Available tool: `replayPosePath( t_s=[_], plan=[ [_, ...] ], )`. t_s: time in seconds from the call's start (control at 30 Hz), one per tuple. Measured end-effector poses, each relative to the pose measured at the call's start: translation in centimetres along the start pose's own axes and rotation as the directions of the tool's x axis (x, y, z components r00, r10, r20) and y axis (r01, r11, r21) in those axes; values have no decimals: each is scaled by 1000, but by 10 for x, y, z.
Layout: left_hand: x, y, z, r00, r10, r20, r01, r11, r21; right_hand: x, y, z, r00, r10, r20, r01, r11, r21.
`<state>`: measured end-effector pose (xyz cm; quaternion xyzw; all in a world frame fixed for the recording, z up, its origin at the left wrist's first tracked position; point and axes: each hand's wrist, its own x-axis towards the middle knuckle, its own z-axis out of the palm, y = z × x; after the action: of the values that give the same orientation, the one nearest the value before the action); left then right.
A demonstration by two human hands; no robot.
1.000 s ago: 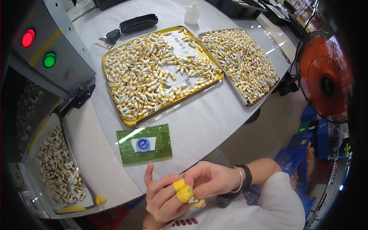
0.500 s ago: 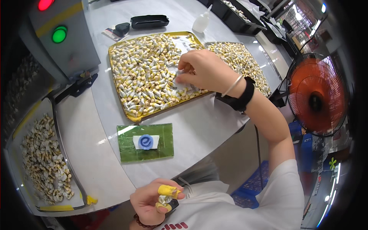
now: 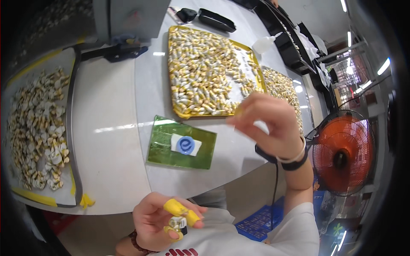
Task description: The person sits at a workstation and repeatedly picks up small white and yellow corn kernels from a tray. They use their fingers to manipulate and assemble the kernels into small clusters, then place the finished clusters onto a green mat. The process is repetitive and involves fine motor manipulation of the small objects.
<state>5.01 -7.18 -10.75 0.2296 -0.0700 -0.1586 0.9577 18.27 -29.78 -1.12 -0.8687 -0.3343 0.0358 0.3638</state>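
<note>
My left hand (image 3: 147, 219), its fingertips wrapped in yellow tape, is curled low in front of my shirt around a few small white-and-yellow pieces (image 3: 177, 222). Motion blurs my right hand (image 3: 269, 126), raised at the near right corner of a yellow-rimmed tray (image 3: 188, 115). Its thumb and fingers are drawn together; a yellowish spot shows at their tips, too smeared to name. Many small white-and-yellow capsule-like pieces (image 3: 198, 70) fill most of the tray. Nearer me lies a green pad (image 3: 160, 147) bearing a white slip and a round blue piece (image 3: 185, 145).
On the left is a dark-edged tray (image 3: 76, 170) of white-and-tan pieces. More small pieces (image 3: 282, 87) lie right of the yellow tray. A black case (image 3: 217, 20) and white squeeze bottle (image 3: 264, 44) stand behind. A grey machine (image 3: 132, 19) is far left; an orange fan (image 3: 344, 155) is right.
My right hand has left the tray's pieces and come back toward me. My left hand stays low, still curled around its pieces. The whole view has swung leftward.
</note>
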Motion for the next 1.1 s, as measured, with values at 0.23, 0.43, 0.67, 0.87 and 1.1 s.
replayPosePath(
  t_s=[0.23,0.43,0.67,0.87,1.1],
  plan=[
    [-2,4,-2,976,-205,78,215,963,-161,7,-11,35,990,-94,105,100,994,-53],
    [2,10,5,916,-401,4,394,900,-187,14,-5,37,950,-194,244,249,943,-222],
    [4,2,6,866,-492,86,493,816,-302,16,-15,48,950,-214,226,275,918,-287],
    [6,0,5,850,-517,97,521,802,-293,5,-38,33,990,-115,83,113,993,22],
    [9,-6,3,812,-548,203,576,692,-435,-16,-48,40,930,-368,14,364,924,114]
  ],
)
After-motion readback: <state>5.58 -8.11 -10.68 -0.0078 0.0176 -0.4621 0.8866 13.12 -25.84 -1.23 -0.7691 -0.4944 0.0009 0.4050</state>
